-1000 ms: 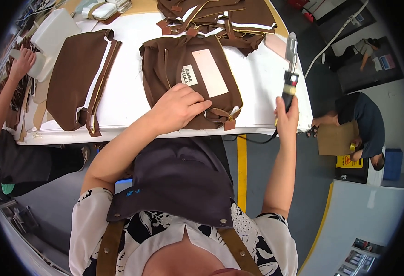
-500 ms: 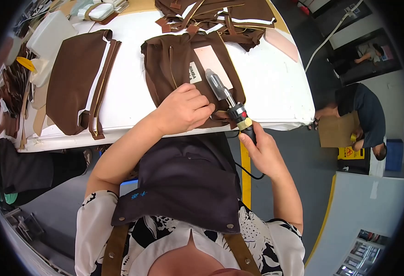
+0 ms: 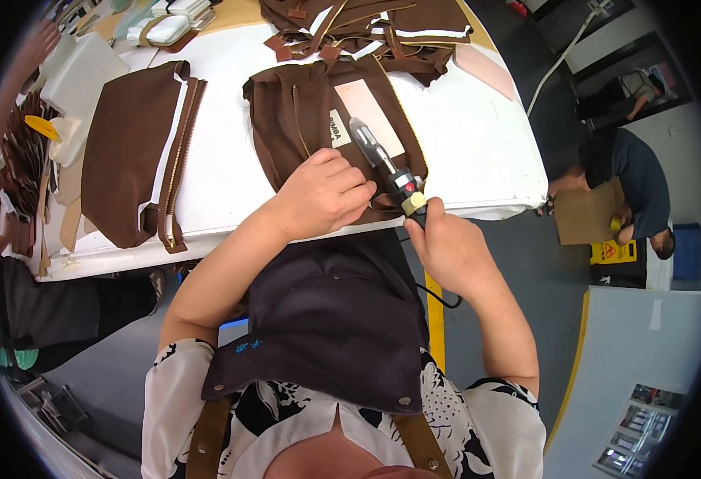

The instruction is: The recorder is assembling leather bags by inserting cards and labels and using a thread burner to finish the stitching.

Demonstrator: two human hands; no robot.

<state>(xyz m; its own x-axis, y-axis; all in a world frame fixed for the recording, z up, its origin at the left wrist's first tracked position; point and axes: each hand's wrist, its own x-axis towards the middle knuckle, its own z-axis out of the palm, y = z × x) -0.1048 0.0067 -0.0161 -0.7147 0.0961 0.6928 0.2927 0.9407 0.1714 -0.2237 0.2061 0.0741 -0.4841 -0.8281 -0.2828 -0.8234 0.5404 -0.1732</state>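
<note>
A brown fabric bag [image 3: 274, 108] with a zip, a printed label and a pale pink panel lies on the white table in front of me. My left hand [image 3: 330, 195] is closed over its near part, the fingers curled together and pinching the brown fabric; the fingertips are partly hidden. In my right hand [image 3: 450, 243] I grip a hot-air gun [image 3: 402, 185] by its black handle. Its scoop-shaped metal nozzle points away from me, above the bag beside the pink panel [image 3: 373, 116]. A black cord hangs below the handle.
Another brown piece [image 3: 131, 152] with a zip lies to the left. Brown bag parts [image 3: 406, 40] are heaped at the far side, near a loose pink panel [image 3: 484, 70]. Stacked pieces and a white container [image 3: 87, 72] crowd the far left. A person [image 3: 641, 184] bends over a box at right.
The hot-air gun has tilted slightly, and my right hand has turned further over its handle. My left hand stays on the bag. At the far left, another person's hand has come into view.
</note>
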